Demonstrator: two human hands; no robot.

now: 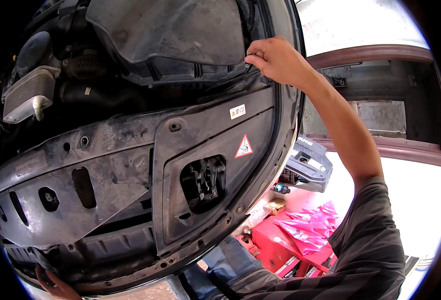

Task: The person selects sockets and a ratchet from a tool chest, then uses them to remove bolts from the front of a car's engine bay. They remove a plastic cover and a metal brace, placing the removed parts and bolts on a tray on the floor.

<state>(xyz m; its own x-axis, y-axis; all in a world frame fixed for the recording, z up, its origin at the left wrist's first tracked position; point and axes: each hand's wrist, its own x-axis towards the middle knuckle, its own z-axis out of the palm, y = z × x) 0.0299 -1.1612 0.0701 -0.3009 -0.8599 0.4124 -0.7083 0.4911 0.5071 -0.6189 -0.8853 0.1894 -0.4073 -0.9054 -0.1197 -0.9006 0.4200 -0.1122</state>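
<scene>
My right hand [276, 60] reaches to the right side of a car's engine bay. Its thumb and forefinger are pinched together at the corner of a large black plastic cover [173, 30]; anything between the fingertips is too small to make out. Below that hand lies a black front trim panel [215, 135] with a square opening that shows a latch mechanism [205, 182]. Low at the left, my left hand [55, 287] is partly in view beside the front edge of the car, its fingers apart. Nothing shows in it.
A finned metal cooler [30, 95] and a dark hose [98, 95] sit in the bay at left. Beyond the fender [290, 115] are a removed plastic engine cover [308, 165] and a red tool cabinet [275, 245] with a pink plastic bag [308, 225] on it. A brown-framed opening [380, 100] lies farther right.
</scene>
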